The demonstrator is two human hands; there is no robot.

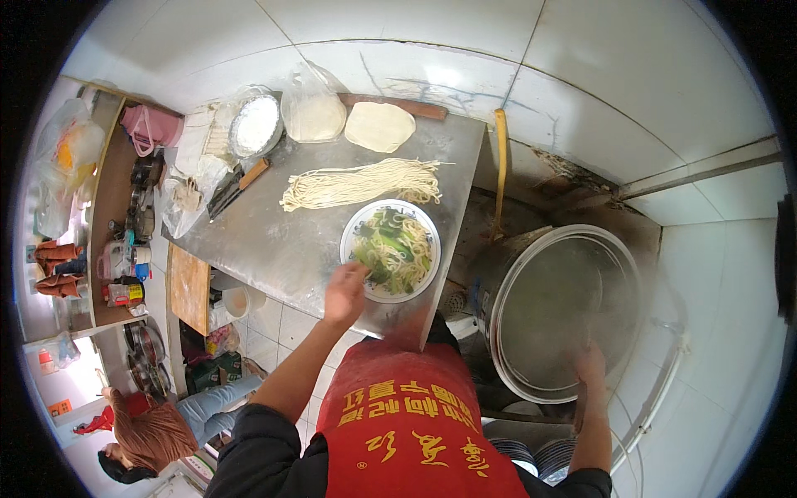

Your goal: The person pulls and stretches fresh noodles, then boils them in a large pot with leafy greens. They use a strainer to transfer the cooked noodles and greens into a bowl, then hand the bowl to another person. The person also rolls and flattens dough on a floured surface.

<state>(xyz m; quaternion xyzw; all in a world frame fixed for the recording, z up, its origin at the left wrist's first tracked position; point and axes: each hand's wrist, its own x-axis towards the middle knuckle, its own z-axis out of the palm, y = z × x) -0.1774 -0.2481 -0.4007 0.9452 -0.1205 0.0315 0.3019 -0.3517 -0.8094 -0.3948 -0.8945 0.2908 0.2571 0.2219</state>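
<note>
A white bowl with a blue-patterned rim (347, 231) stands near the right edge of the metal worktable. It holds cooked noodles (408, 231) and leafy greens (389, 244). My left hand (345, 295) is at the bowl's near left rim, fingers curled over the greens; whether they pinch anything is unclear. Over the near right side of a large steaming metal pot (498, 336) is my right hand (590, 364), its fingers curled. Steam blurs it, and anything in its grasp cannot be made out. Behind the bowl lies a bundle of raw noodles (364, 183).
Flattened dough (380, 126), bagged dough (314, 118) and a flour bowl (255, 124) line the worktable's back (268, 243). A wooden-handled knife (254, 174) lies left. A yellow pole (500, 168) leans beside the pot. Stacked plates (554, 457) sit below; another person (155, 429) stands far left.
</note>
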